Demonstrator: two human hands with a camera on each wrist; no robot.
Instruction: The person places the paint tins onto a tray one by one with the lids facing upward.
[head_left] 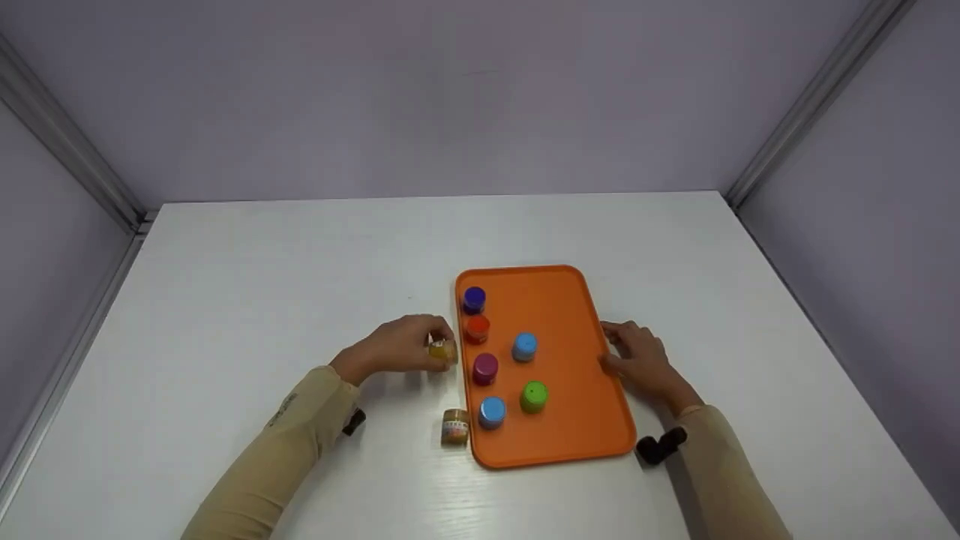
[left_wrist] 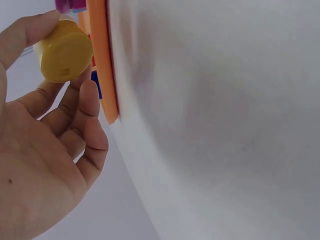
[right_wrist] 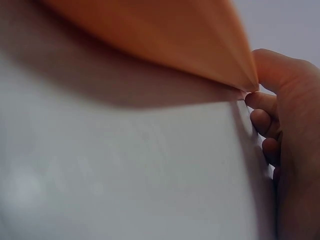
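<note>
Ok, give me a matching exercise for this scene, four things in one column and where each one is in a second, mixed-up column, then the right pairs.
Things:
1. small yellow-lidded jar
2. small brown-lidded jar
3. small dark-blue-lidded jar
4. small green-lidded jar

Places:
A. on the flat orange plastic tray, far left corner
B. pinched in the left hand
C. on the white table, just off the tray's near left edge
D. on the tray, right of a light-blue-lidded jar

Pairs: 1-B, 2-C, 3-A, 4-D
</note>
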